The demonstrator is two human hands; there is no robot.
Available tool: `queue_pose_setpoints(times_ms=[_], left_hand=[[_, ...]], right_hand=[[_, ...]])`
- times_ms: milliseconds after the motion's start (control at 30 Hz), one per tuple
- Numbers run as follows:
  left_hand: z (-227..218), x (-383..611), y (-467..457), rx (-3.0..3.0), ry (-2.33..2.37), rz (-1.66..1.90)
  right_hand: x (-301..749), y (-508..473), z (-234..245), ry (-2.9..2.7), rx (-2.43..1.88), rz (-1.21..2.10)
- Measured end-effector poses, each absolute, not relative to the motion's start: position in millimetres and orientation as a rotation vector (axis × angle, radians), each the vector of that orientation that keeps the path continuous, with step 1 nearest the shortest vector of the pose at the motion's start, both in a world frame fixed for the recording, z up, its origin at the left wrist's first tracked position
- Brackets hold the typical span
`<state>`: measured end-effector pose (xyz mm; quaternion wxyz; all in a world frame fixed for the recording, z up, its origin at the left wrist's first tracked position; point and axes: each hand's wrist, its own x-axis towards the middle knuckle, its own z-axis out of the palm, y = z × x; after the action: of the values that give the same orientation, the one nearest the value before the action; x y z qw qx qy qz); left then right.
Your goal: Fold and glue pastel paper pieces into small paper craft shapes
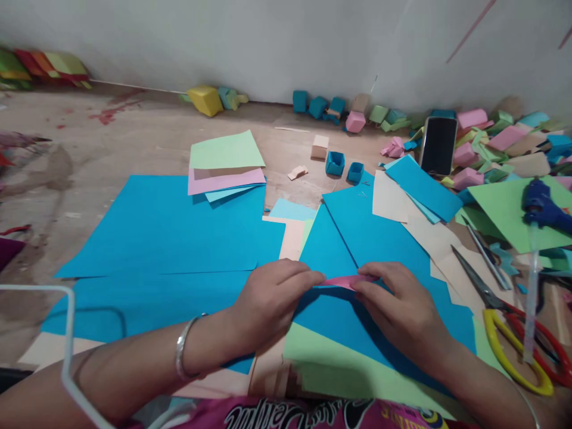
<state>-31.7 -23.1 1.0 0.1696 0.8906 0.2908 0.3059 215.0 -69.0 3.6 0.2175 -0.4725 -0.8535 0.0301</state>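
Note:
A narrow pink paper strip [342, 282] is stretched between my two hands, above the blue sheets in front of me. My left hand [279, 298] pinches its left end, fingers closed. On the other side my right hand [395, 304] grips the right end between thumb and fingers. Beneath lie large blue paper sheets [179, 232], with green paper [330, 360] showing near my lap. Beyond the hands stand two small open blue paper boxes [335, 164] and a peach paper cube [319, 147].
Scissors [500, 310] with yellow and red handles lie at right, near a metal pen-like tool [487, 253] and a blue glue gun [543, 205]. A phone [439, 146] leans among coloured paper pieces. Folded paper blocks [204, 100] line the wall. A white bent tube [69, 333] crosses the lower left.

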Motion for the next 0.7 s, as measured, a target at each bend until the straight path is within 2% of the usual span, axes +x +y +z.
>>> queue_pose_setpoints(times_ms=[167, 367, 467, 700], left_hand=[[1.2, -32.2, -19.7, 2.355, 0.854, 0.831], [0.4, -31.0, -15.2, 2.621, 0.922, 0.973], [2.8, -30.9, -15.4, 2.804, 0.95, 1.007], [-2.7, -30.9, -18.3, 2.91, 0.856, 0.603]], right_hand=[[219.3, -69.0, 14.6, -2.227, -1.316, 0.287], [224.5, -69.5, 16.3, -2.204, -1.357, -0.053], [226.7, -69.0, 9.3, -2.33, -1.287, -0.073], [228.3, -69.0, -1.9, -2.596, -1.29, -0.017]])
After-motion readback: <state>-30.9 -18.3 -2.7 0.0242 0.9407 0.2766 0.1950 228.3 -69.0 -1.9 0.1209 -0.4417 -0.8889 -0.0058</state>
